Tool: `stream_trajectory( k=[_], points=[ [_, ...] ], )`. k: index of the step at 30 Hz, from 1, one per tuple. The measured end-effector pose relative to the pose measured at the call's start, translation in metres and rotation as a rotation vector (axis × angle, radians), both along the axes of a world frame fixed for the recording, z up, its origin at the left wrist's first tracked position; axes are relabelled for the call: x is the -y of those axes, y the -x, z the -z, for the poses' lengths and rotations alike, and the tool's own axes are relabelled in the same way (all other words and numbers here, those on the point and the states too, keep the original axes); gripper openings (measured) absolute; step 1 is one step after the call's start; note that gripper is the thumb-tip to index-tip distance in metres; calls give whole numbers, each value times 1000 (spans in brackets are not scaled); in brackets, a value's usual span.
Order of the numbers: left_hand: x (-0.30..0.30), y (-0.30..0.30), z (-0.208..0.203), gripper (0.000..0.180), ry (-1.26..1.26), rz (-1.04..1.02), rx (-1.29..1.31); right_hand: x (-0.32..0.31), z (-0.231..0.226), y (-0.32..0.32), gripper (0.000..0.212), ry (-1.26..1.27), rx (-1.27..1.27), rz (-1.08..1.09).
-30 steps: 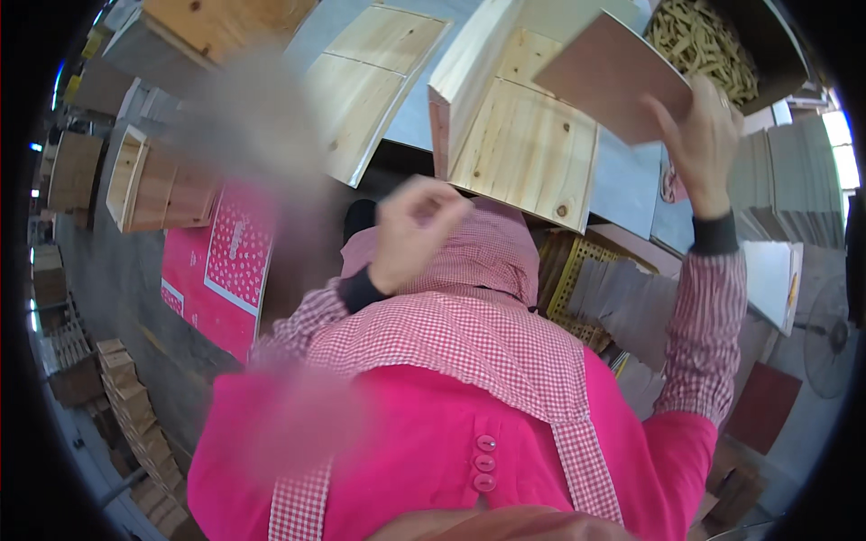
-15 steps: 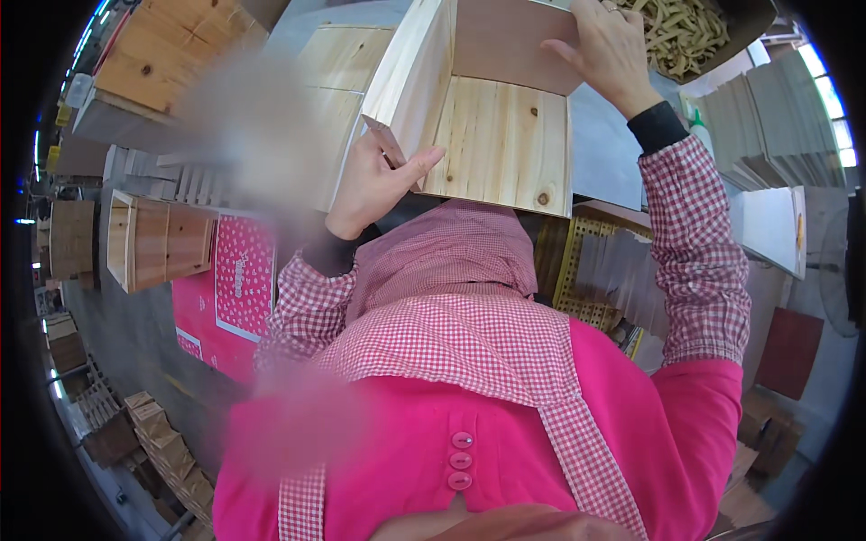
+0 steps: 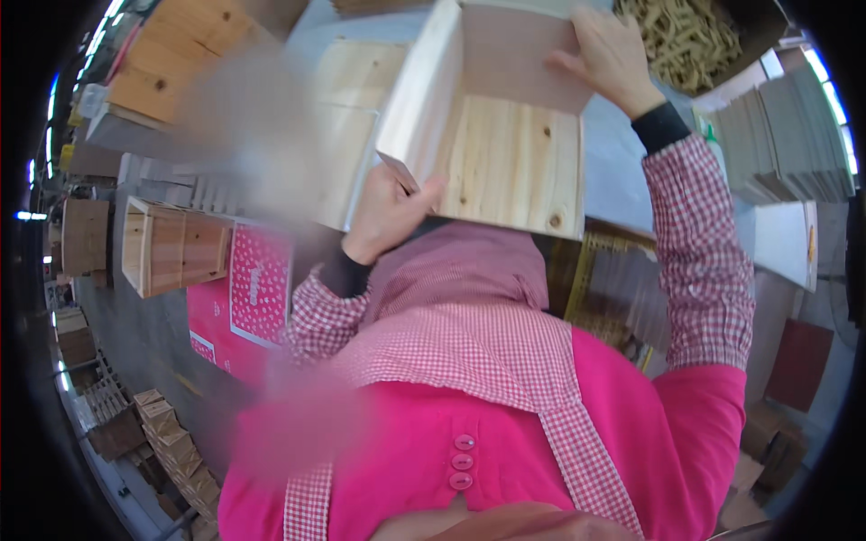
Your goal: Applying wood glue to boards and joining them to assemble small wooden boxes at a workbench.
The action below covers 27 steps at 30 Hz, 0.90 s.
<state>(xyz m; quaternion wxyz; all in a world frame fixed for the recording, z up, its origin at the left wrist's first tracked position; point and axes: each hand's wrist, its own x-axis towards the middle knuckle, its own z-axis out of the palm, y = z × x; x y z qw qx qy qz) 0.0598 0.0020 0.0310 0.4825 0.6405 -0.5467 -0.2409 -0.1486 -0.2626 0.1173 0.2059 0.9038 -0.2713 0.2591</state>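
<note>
An open box of pale pine boards (image 3: 519, 162) sits on the work surface at my waist, its inside facing up toward me. One side board (image 3: 410, 117) stands up along its left. My left hand (image 3: 392, 215) is wrapped round the near lower end of that board, thumb on the inner side. At the far right corner my right hand (image 3: 615, 61) grips the far wall (image 3: 514, 54), fingers over its outside and thumb inside. The outer fingertips of both hands are partly hidden.
Flat pine panels (image 3: 347, 135) lie left of the box. A carton of wood strips (image 3: 681, 41) stands at the far right, near stacked grey boards (image 3: 771, 135). Another wooden box (image 3: 176, 248) and a pink printed carton (image 3: 260, 284) are at left. Two blurred patches cover part of the left side.
My left thumb, stretched out before, has drawn in against the side board. The whole view has shifted slightly, so the box and surroundings appear a little lower and further right.
</note>
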Motion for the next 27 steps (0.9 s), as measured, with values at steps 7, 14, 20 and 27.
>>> stream_trajectory(
  k=[7,14,20,27],
  points=[
    [-4,2,-6,45,-6,-5,39,-20,-4,-11,43,-201,-23,111],
    [-3,1,-15,44,-41,4,89,-18,0,-10,44,-192,26,64],
    [-1,10,-34,29,8,-8,-63,-12,-5,-18,44,-253,30,46],
    [-11,-5,-37,62,-169,201,82,-15,-15,-12,35,-264,320,-108]
  ],
)
